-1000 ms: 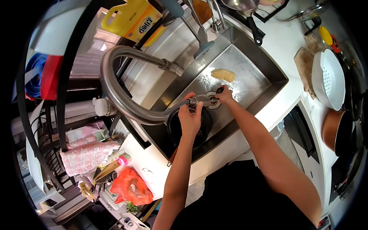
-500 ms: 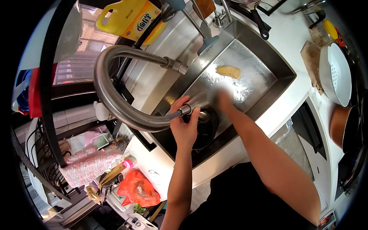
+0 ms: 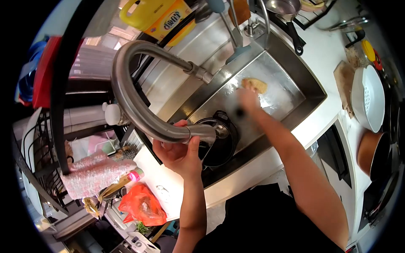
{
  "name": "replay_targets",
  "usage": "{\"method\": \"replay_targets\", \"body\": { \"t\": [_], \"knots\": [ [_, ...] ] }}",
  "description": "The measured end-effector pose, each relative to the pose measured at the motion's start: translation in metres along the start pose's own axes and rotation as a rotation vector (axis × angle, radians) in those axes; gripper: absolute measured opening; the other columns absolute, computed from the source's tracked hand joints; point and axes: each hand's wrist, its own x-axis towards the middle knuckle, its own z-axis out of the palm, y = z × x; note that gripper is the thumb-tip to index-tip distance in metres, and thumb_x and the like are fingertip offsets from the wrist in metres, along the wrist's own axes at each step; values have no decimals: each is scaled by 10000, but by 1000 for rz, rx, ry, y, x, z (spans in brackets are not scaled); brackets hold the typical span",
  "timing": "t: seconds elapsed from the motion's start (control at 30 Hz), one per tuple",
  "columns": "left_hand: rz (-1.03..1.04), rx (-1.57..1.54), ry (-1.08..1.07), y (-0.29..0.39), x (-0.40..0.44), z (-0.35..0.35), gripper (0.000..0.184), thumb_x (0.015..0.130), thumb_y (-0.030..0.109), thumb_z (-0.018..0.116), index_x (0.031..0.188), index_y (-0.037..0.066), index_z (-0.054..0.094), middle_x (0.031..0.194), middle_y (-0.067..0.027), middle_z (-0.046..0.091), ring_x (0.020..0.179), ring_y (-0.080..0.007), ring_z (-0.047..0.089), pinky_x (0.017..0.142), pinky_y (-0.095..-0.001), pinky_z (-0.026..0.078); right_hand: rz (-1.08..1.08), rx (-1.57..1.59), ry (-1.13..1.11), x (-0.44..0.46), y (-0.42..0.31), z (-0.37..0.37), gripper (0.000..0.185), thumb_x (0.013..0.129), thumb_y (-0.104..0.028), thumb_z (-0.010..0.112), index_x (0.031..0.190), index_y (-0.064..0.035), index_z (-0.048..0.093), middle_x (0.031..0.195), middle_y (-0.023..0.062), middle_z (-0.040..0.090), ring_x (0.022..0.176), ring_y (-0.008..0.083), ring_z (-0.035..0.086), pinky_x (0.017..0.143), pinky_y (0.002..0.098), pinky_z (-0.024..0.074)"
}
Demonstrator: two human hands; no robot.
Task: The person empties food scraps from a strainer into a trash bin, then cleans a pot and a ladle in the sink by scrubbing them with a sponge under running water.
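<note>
The person's left hand (image 3: 179, 156) cups the metal spray head (image 3: 204, 131) where it meets the arched faucet spout (image 3: 126, 97), thumb on the near side, fingers round the far. Half a second ago, hose showed at this joint; now none does, so the head appears docked and the handling passes to the right. The right hand (image 3: 250, 100) reaches the yellow sponge (image 3: 260, 87) on the sink (image 3: 313, 97) floor; from where I stand, blur hides whether it grips the sponge or the grey object (image 3: 233, 105) beside its palm. A black pot (image 3: 230, 147) sits in the sink below the head.
</note>
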Motion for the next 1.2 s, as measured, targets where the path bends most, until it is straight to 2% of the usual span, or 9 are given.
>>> {"method": "replay_targets", "body": {
  "t": [0.07,0.13,0.27,0.4,0.57,0.67,0.8,1.0,1.2],
  "knots": [
    [-28,7,47,2,2,-5,766,654,21,726,1243,39,236,1104,-208,493,995,-248,524,825,-327,454,94,-131,109,17,36,34,359,798,-110,452,1154,-148,487,1315,103,296,1184,324,304,962,551,220],
    [-62,14,-27,2,3,-9,800,648,101,751,1255,39,233,1150,-202,462,1062,-276,485,864,-352,430,319,-121,-406,24,49,3,361,821,-147,440,1181,-153,472,1291,77,343,1191,292,300,961,537,209],
    [-71,73,-155,3,5,-27,814,611,218,785,1243,25,308,1212,-147,432,1100,-252,458,892,-330,380,275,-192,-345,22,43,1,320,783,-193,474,1083,-92,518,1175,94,468,1069,298,431,904,472,328],
    [-226,335,-245,12,9,-11,477,701,-15,641,1126,2,425,978,-77,550,900,-140,533,771,-245,428,-27,421,-287,-28,-50,-94,478,705,-182,596,1145,-114,423,954,187,570,847,372,559,736,417,460],
    [-354,205,-106,18,20,-55,452,712,8,635,1114,5,429,1021,-72,527,927,-143,514,792,-266,416,-489,685,-344,-44,-136,-36,433,726,-183,545,1137,-80,460,935,212,583,863,369,558,753,421,443],
    [-116,696,-248,-19,-2,-130,570,740,173,640,1212,0,371,1142,-141,476,1020,-263,490,873,-364,371,-419,514,-498,-60,-176,-122,421,734,-230,557,1104,-40,497,912,227,585,888,378,545,755,400,437],
    [-836,1533,-772,-62,-97,-181,470,783,366,569,1098,26,486,1089,-189,522,1008,-341,505,866,-426,381,-348,875,-678,-51,-169,-72,429,737,-299,589,1046,-7,531,875,190,598,848,243,580,749,321,435],
    [-1015,1063,-754,-91,-108,-199,350,796,324,547,958,16,586,669,-134,603,718,-222,616,629,-296,475,-50,908,-845,-66,-161,-83,351,742,-118,559,1087,-55,542,935,81,576,806,149,514,708,260,416],
    [-1275,-284,-157,-67,-33,-149,225,828,138,418,928,-19,544,894,-85,565,801,-179,550,611,-321,465,-446,1202,-639,-110,-163,-124,284,745,-44,515,1028,-20,519,849,66,532,750,128,500,637,250,411]
  ]
}}
